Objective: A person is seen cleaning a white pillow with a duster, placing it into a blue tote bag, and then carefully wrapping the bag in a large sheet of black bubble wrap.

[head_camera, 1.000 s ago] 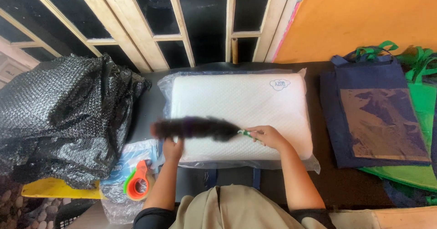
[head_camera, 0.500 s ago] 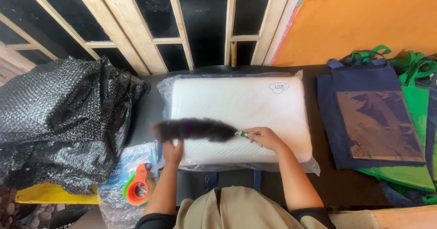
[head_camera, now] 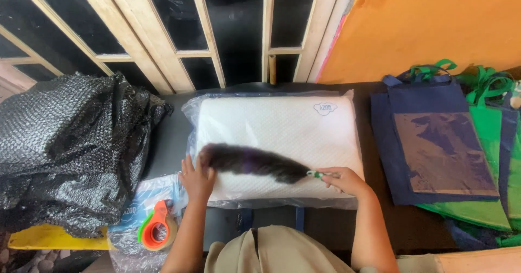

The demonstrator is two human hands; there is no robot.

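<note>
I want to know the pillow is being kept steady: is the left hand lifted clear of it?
No, the left hand presses on the near left corner of the bagged white pillow, beside the dark feather duster.

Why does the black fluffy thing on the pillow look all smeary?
Head view: the duster is motion-blurred, edges smeared, while the pillow, right hand and left hand look sharper; daylight puts soft glare on the black bubble wrap.
</note>
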